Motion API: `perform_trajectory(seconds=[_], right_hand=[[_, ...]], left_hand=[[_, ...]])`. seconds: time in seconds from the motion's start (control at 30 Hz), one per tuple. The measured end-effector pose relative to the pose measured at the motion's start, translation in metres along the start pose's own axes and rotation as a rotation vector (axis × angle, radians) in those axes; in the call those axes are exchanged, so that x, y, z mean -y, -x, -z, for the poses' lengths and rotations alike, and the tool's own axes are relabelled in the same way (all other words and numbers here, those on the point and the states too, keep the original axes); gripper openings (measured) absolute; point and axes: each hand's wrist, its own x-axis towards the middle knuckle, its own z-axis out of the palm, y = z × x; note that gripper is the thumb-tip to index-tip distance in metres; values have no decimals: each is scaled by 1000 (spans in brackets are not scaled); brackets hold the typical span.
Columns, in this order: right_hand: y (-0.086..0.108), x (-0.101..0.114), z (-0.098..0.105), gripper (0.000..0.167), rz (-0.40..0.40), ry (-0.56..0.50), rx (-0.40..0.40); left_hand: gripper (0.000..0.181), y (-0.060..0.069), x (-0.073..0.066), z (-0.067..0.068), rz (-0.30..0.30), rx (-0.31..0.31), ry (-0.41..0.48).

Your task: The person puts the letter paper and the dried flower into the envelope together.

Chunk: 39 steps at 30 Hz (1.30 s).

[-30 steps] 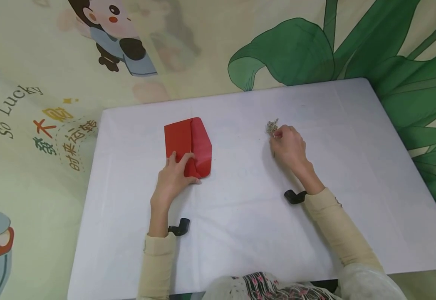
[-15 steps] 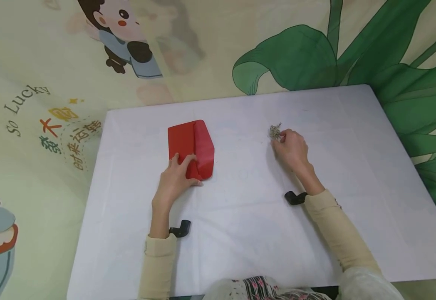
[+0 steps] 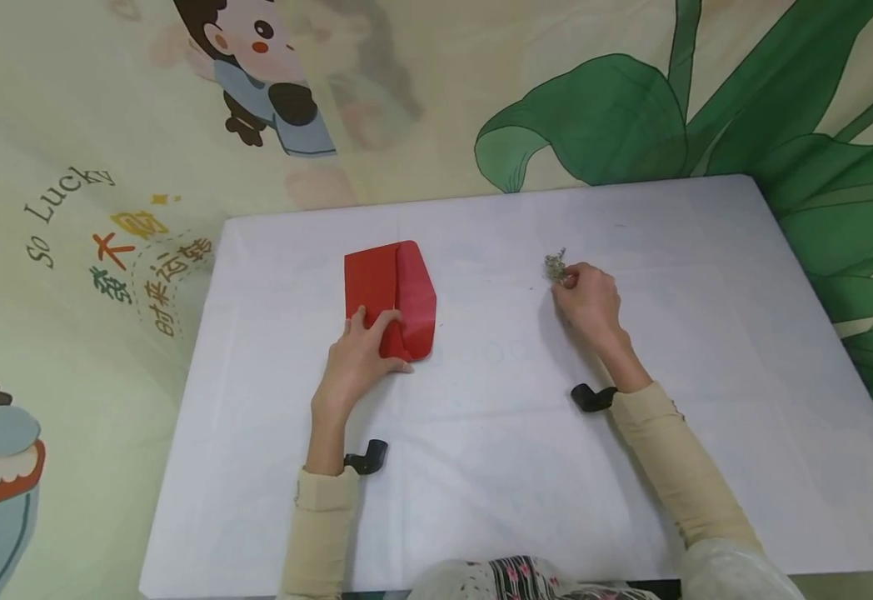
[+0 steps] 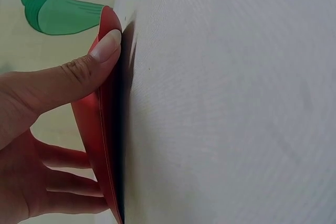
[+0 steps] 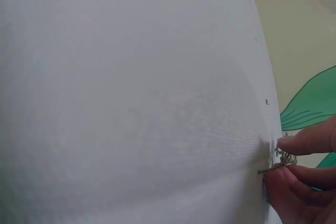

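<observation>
A red envelope [image 3: 371, 279] lies on the white table with its flap spread to the right. My left hand [image 3: 354, 358] holds its near end, the fingers over the front and the thumb along the lower edge. In the left wrist view the thumb [image 4: 79, 77] presses the edge of the envelope [image 4: 92, 129], which bows slightly off the cloth. To the right, a small sprig of dried flowers [image 3: 554, 267] is pinched by the thumb and fingers of my right hand [image 3: 590, 307]. Its thin stem [image 5: 269, 170] pokes out between the fingertips in the right wrist view.
The white table [image 3: 481, 467] stands against a printed backdrop [image 3: 421, 158] with green leaves and a cartoon figure. Small dark crumbs dot the cloth near the sprig and the envelope. Black wrist mounts [image 3: 367, 457] stick out beside both wrists.
The head view has shifted slightly. The sprig sits a little differently between the right fingertips; the left hand keeps its hold on the envelope.
</observation>
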Motion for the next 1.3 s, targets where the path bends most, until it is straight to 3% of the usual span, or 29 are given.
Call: perform_trajectory(seconds=[0.57,1.0,1.3], right_hand=[[1,7,0,38,-44,-102,102],[3,14,-6,34,17,-99,117],[8,40,-23,32,33,-133,171]], left_hand=[[79,-1,-1,-1,-3,1,-14],[78,-3,-4,-4,-11,-10,-45],[79,0,-3,-5,-13,-30,-94]])
